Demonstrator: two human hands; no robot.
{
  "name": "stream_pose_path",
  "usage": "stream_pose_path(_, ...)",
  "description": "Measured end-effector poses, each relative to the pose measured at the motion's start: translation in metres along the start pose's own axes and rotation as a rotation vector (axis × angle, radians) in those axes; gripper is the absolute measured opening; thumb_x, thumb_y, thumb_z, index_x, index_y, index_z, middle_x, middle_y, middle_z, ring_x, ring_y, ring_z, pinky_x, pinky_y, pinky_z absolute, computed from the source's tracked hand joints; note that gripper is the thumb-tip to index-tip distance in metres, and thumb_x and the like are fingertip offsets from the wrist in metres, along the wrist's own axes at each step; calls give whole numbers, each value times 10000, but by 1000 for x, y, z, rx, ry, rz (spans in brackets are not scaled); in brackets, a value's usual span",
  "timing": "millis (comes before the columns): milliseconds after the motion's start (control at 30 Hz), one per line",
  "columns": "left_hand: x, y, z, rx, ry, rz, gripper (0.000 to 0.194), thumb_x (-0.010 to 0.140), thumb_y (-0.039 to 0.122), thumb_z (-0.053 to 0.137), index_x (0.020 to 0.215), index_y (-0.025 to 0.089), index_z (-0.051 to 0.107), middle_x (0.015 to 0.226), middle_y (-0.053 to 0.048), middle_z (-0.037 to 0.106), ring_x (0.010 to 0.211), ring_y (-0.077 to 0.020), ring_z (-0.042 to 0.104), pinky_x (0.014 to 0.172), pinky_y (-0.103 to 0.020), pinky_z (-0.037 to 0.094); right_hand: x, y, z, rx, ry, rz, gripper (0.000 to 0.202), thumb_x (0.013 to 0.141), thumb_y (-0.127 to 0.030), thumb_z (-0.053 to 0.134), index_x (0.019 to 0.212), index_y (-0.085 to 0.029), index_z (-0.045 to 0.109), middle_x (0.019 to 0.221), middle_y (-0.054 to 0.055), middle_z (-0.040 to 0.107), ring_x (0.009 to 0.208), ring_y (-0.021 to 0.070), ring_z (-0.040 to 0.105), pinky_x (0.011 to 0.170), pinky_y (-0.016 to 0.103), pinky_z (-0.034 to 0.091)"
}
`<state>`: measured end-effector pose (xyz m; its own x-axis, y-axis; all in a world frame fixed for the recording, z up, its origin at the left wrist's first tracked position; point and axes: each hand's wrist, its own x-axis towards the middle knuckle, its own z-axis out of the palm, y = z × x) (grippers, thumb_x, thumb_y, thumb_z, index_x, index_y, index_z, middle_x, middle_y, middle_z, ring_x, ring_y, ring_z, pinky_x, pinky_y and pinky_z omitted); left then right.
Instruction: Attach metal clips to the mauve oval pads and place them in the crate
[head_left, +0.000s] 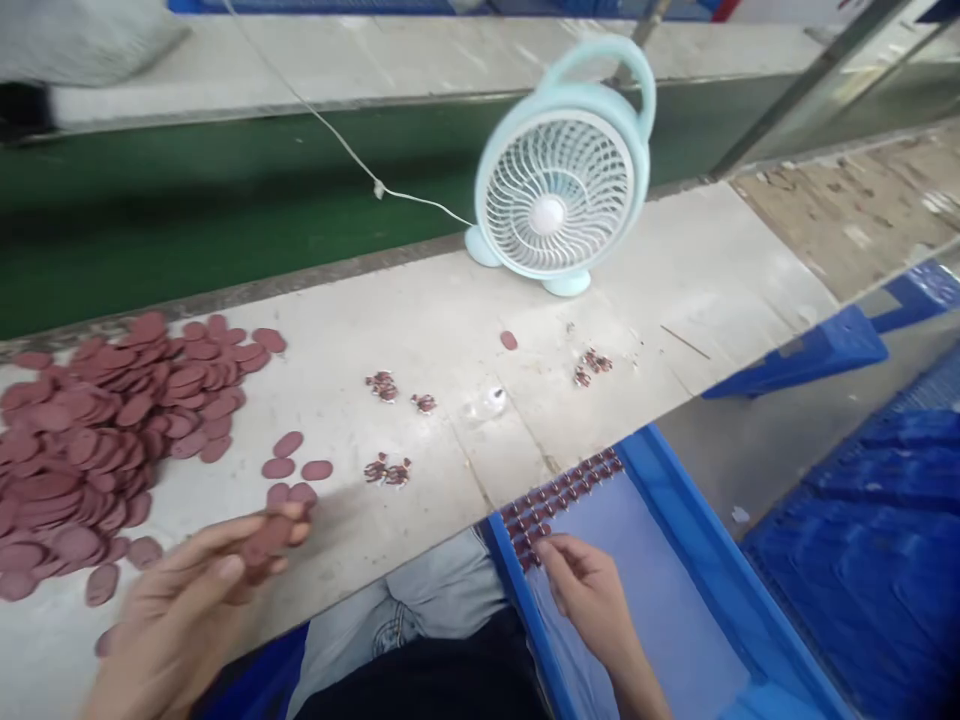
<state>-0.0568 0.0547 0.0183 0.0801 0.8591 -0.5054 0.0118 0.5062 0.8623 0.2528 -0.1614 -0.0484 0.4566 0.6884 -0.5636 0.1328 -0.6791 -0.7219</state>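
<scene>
My left hand (176, 610) is over the table's near edge at the left, its fingers closed around a few reddish-brown oval discs (268, 540). Similar discs lie in a big heap (97, 430) beside it, with a few loose ones (287, 444) just beyond the fingertips. At the right, my right hand (592, 595) reaches into a blue tray (694, 540). Its thumb and fingers are pinched together at the near end of tight rows of small brown pieces (566, 495) with shiny bits. Whatever sits between those fingertips is too small to make out.
Small clusters of brown and shiny pieces (388, 470) lie mid-table, another cluster (592, 366) farther right. A light-blue fan (562, 190) stands at the back, its white cord running left. A single disc (508, 340) and a thin stick (684, 342) lie near it. Blue crates (870, 520) are at the right.
</scene>
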Motion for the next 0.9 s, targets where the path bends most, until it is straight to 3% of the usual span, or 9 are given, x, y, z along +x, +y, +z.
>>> stream_pose_path(67, -5, -4, 20, -211, -84, -97, 230, 685, 310, 885, 885, 234, 805, 1035, -61, 825, 884, -267, 779, 643, -249, 614, 12, -37, 2, 317, -119, -55, 614, 1000, -662, 289, 1045, -173, 658, 563, -83, 415, 361, 76, 321, 337, 199, 301)
stream_pose_path(133, -10, -8, 37, -365, -147, -173, 250, 676, 274, 897, 902, 213, 808, 1034, -83, 823, 825, -235, 785, 586, -201, 597, 35, -75, 10, 835, -357, -61, 690, 983, -709, 265, 1130, -153, 646, 607, -91, 409, 347, 48, 223, 258, 157, 191)
stream_pose_path(200, -14, -11, 50, -498, -225, -226, 274, 702, 269, 886, 956, 205, 805, 1063, -94, 816, 823, -209, 786, 586, -172, 589, 62, -108, 21, 1347, -610, -21, 736, 964, -729, 335, 1259, -107, 594, 715, -63, 487, 387, 28, 293, 234, 102, 190)
stream_pose_path(267, -16, -14, 57, -613, -301, -226, 274, 742, 252, 860, 1004, 201, 798, 1104, -96, 806, 867, -195, 784, 625, -159, 591, 88, -133, 31, 1656, -755, 1, 753, 965, -698, 394, 1354, -63, 504, 832, -23, 553, 470, 12, 436, 272, 43, 279)
stream_pose_path(400, -16, -18, 57, -730, -422, -206, 237, 802, 198, 804, 1038, 178, 789, 1159, -119, 789, 945, -198, 774, 697, -169, 592, 112, -157, 38, 1832, -850, 36, 544, 1035, -535, 392, 1232, -48, 536, 756, -38, 543, 509, 17, 530, 344, 23, 378)
stream_pose_path(500, -14, -22, 55, -756, -438, -200, 222, 836, 188, 770, 1057, 172, 787, 1130, -123, 796, 948, -197, 771, 719, -181, 589, 93, -168, 38, 1621, -697, -10, 417, 1035, -470, 426, 1145, -110, 607, 686, -51, 540, 441, 32, 482, 346, 76, 405)
stream_pose_path(700, -14, -24, 65, -765, -435, -249, 239, 870, 213, 746, 1096, 149, 784, 1114, -141, 799, 937, -194, 774, 757, -192, 575, 24, -179, 68, 844, -258, -386, 417, 869, -587, 642, 1017, -198, 675, 622, -21, 580, 375, 114, 504, 298, 214, 395)
stream_pose_path(833, -20, -22, 69, -772, -428, -286, 255, 877, 248, 751, 1122, 186, 781, 1106, -106, 807, 1042, -199, 754, 848, -205, 561, 6, -171, 96, 568, 148, -709, 243, 915, -399, 657, 1065, -208, 663, 721, 26, 635, 486, 178, 602, 412, 323, 487)
stream_pose_path(900, -23, -22, 70, -783, -437, -285, 264, 872, 274, 760, 1126, 204, 782, 1119, -93, 806, 1062, -193, 746, 885, -217, 553, 5, -169, 102, 505, 186, -747, 218, 917, -372, 655, 1075, -222, 657, 730, 36, 646, 504, 198, 605, 441, 363, 495)
